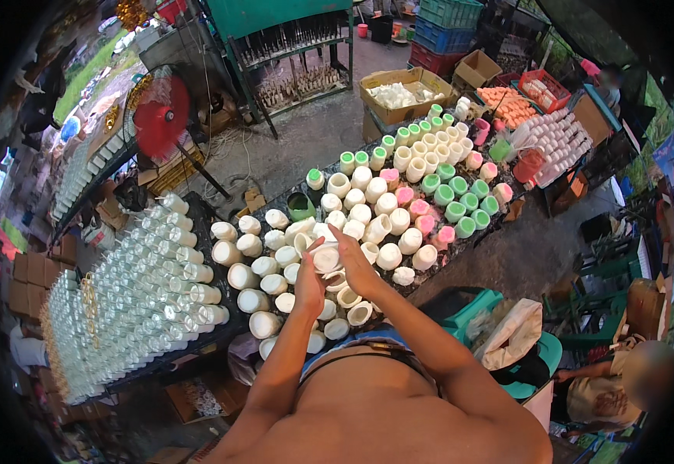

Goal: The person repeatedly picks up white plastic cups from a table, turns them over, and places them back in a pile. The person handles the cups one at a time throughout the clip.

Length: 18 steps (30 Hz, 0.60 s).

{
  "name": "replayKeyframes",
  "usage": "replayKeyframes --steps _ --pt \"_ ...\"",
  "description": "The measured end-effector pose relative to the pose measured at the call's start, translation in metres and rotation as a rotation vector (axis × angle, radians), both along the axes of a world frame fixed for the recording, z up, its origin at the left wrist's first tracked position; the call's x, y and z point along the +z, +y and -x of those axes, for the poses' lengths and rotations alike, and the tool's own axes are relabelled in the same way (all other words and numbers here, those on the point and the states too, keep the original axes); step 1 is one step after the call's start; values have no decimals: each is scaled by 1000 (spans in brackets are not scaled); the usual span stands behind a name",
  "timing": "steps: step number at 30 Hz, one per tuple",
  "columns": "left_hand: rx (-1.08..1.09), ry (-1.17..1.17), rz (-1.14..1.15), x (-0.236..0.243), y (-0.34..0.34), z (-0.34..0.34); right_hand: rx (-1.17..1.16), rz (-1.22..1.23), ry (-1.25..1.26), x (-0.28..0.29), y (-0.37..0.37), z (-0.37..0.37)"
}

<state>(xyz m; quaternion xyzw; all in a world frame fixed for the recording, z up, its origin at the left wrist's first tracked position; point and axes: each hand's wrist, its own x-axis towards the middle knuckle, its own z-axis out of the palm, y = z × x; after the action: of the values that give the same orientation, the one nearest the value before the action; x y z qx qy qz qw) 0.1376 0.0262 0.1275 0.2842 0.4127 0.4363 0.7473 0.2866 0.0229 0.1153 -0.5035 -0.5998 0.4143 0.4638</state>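
Observation:
Between my two hands, above the middle of the table, is a round off-white cup-shaped piece [326, 260] with a pale flat face turned upward. The fingers and palm of my left hand [309, 283] close on its left side. Pressed along its right side is my right hand [356, 264], fingers long and close together. Several similar cream-white cylinders [264, 266] stand all around and under my hands, some with hollow tops. A dark green jug [301, 206] stands among them just beyond my hands.
Glass jars [140, 298] crowd a table on the left. Further along my table are green-topped cylinders [458, 197] and pink ones [424, 224]. A red fan [168, 116] stands at the far left, a cardboard box [407, 93] at the back. Another person [608, 387] is at the lower right.

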Motion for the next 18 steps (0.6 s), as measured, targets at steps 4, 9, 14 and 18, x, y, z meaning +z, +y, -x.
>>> replayKeyframes --steps 4,9,14,18 --pt "115 -106 106 -24 8 4 -48 -24 -11 1 -6 -2" --pt "196 -236 144 -69 23 16 -170 113 195 -1 -19 13" --pt "213 -225 183 -71 19 13 -300 186 239 -7 -24 16" --pt "206 -243 215 -57 16 5 -405 157 190 -5 -15 16"
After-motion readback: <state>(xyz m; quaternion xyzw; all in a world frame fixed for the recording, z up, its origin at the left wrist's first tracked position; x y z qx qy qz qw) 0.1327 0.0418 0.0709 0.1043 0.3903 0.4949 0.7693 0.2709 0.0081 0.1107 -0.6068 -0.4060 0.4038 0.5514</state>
